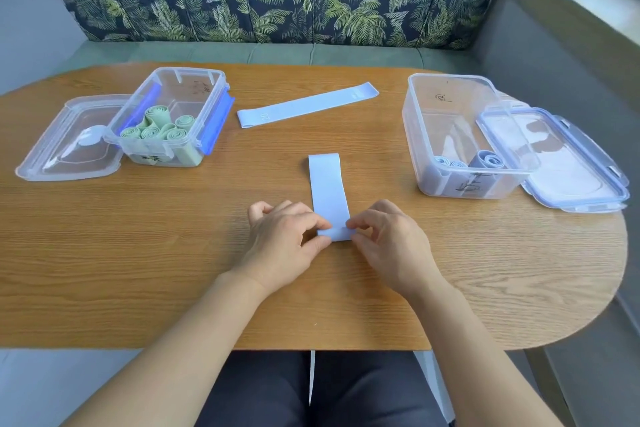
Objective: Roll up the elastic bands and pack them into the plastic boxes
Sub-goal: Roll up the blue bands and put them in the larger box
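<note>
Head view: blue band (327, 187) lies lengthwise away, near end pinched.

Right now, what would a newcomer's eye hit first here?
The left grip and right grip pinch the near end of a light blue elastic band at front centre of the table. The left box holds green rolled bands, the right box blue rolls, with a second flat blue band lying between them.

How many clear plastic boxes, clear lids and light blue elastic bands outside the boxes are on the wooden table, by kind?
Clear plastic boxes: 2
Clear plastic lids: 2
Light blue elastic bands outside the boxes: 2
Total: 6
</note>
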{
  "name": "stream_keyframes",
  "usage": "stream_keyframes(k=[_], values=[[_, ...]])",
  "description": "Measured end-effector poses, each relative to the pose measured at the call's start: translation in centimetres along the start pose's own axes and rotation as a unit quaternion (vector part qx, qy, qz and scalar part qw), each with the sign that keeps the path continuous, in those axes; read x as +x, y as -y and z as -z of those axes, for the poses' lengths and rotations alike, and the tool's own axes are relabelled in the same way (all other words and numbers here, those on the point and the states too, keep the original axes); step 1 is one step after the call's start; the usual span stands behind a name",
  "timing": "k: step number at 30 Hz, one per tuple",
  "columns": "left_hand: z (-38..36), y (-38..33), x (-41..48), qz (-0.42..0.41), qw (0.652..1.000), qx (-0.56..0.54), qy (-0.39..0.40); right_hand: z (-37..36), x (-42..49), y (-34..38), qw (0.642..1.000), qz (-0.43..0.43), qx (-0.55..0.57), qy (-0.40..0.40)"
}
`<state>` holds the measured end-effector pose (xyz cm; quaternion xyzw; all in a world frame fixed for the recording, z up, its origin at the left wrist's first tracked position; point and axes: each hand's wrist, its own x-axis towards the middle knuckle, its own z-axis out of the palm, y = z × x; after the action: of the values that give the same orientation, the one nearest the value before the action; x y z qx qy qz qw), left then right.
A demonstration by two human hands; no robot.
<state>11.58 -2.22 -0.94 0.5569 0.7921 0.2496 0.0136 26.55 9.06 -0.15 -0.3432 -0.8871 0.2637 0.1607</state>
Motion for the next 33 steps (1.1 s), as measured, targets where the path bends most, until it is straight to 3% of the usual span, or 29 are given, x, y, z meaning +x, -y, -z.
stream_keyframes(k=[12,19,33], values=[[-0.2,-0.8,0.6,0.001,1.000,0.015,-0.006,0.2,1.6,-0.2,0.999,0.002,-0.022,0.041],[-0.2,-0.7,1.3,0.025,0.999,0.031,0.024,-0.3,1.1,-0.7,0.999,-0.013,0.044,-0.010],[-0.5,-0.7,1.2,0.043,0.999,-0.006,0.004,0.1,3.1,-0.6,0.999,-0.028,0.013,0.044]])
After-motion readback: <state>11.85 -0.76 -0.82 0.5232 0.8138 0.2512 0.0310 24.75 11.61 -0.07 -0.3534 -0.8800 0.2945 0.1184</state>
